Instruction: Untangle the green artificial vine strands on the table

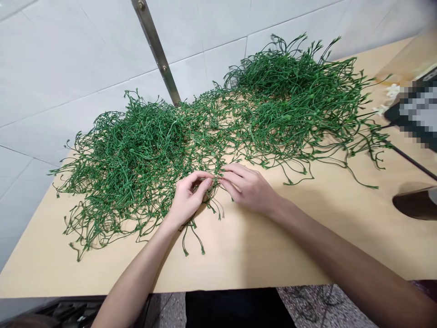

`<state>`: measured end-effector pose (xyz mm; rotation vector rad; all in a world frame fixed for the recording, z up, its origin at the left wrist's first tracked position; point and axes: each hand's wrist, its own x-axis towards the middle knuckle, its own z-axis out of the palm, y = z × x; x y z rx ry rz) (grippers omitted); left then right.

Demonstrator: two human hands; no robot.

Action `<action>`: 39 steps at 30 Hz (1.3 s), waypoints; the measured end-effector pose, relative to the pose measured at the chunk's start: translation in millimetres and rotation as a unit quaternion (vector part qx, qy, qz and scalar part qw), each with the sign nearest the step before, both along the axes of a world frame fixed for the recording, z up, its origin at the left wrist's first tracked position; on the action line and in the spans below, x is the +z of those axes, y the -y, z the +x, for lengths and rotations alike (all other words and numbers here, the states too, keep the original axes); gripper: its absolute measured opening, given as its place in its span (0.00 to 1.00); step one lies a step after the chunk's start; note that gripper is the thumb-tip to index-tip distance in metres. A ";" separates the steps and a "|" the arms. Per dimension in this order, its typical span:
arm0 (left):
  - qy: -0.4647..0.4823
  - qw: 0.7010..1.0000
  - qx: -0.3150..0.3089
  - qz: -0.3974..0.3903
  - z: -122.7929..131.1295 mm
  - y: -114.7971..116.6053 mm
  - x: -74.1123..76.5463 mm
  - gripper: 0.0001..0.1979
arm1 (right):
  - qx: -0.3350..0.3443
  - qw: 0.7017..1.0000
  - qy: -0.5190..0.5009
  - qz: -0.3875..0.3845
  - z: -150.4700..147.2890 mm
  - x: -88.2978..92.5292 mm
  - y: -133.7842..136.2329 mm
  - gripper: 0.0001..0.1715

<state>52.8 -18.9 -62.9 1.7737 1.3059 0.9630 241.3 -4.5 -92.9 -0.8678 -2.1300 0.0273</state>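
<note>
Thin green artificial stems [136,146] with small branched tips lie in a tangled heap across the table. Near the front of the heap, my left hand [189,196] is closed, thumb against index finger, on a green stem. My right hand [251,187] faces it with its fingertips pinched together at the same spot, also on a green stem. The fingertips of both hands nearly meet. Whether they hold one stem or two is hidden by the fingers. A few loose stem ends hang out below my left hand onto the tabletop.
A second, taller pile of stems [283,91] rises at the back right. Behind the wooden table [273,255] stands a tiled wall [85,54] with a metal strip [157,50]. On the right are a dark cup-like object [414,203], a blurred-out device [419,109] and small white flowers [392,91].
</note>
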 end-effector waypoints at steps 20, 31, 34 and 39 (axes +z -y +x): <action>0.040 0.994 -0.037 -0.094 1.7 1.0 5.6 0.07 | -0.016 1.000 -0.006 -0.007 0.0 0.8 0.7 0.10; -0.127 0.989 -0.016 0.075 2.7 2.4 4.1 0.05 | -0.010 1.000 -0.022 -0.020 0.6 4.0 1.7 0.08; -0.121 0.989 -0.015 0.089 2.3 1.5 3.8 0.04 | -0.003 1.000 -0.019 -0.025 0.8 4.2 1.9 0.08; -0.026 0.999 -0.017 0.042 1.3 0.6 3.7 0.02 | -0.011 1.000 -0.013 -0.026 0.2 5.7 2.7 0.09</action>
